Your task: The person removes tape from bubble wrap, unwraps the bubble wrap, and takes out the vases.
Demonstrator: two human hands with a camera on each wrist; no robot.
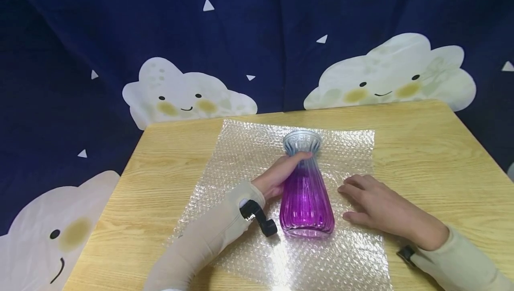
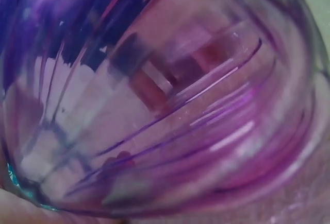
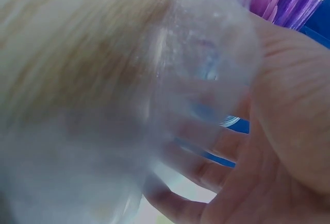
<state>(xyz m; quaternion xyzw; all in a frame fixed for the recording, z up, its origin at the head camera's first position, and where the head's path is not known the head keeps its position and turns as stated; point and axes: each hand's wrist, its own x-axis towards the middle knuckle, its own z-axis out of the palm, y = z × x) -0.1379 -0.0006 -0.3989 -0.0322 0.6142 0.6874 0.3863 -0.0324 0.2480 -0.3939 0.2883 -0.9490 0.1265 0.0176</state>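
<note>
A ribbed glass vase [image 1: 307,199], purple at the base and clear bluish at the rim, lies on a sheet of bubble wrap [image 1: 241,157], mouth toward the back. My left hand [image 1: 281,171] grips its narrow neck from the left, thumb across the top; the other fingers are mostly hidden. Purple glass [image 2: 216,116] fills the left wrist view. To the right of the vase, apart from it, my right hand [image 1: 379,204] is over the sheet's right edge with loosely bent fingers. In the right wrist view, blurred clear plastic [image 3: 170,54] partly covers those fingers [image 3: 232,144].
Under the sheet is a light wood table [image 1: 425,157], which extends past it on both sides. Behind the table hangs a dark blue curtain [image 1: 257,23] printed with clouds and triangles. Black wrist mounts [image 1: 259,217] are strapped over the beige sleeves [image 1: 209,233].
</note>
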